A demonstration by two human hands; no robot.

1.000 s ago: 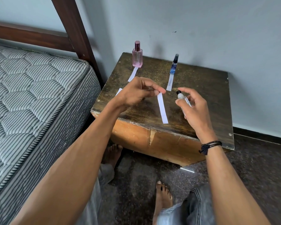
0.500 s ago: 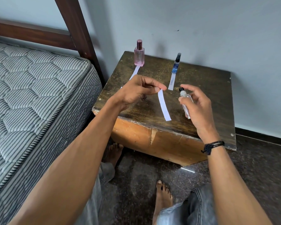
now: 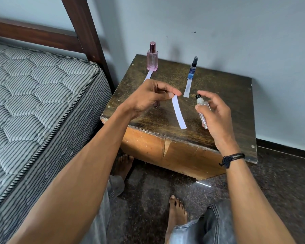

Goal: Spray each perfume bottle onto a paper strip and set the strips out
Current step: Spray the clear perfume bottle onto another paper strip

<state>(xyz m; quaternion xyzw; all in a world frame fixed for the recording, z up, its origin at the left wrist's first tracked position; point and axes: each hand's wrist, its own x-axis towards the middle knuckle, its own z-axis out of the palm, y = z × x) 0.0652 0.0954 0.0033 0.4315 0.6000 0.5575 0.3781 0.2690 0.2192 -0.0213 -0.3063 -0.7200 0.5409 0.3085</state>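
Since a second ago both hands have lifted slightly, and the right one has turned, so the bottle shows more of its body. My left hand (image 3: pixel 148 97) pinches the top end of a paper strip (image 3: pixel 179 113) between thumb and forefinger, and the strip hangs free above the counter (image 3: pixel 232 95). At 3 o'clock from it, my right hand (image 3: pixel 217 117) grips the clear bottle (image 3: pixel 202 110), with the forefinger arched over the pump.

I judge this is the third spraying. Next I must press the pump while the nozzle is aimed at the paper.

At 9 o'clock is the bed (image 3: pixel 33 85). At 11 o'clock stands the pink bottle (image 3: pixel 152 58) with a laid strip (image 3: pixel 148 75) before it. At 12 o'clock stands the blue bottle (image 3: pixel 193 68) with a second laid strip (image 3: pixel 187 88). I think nothing blocks the spray.
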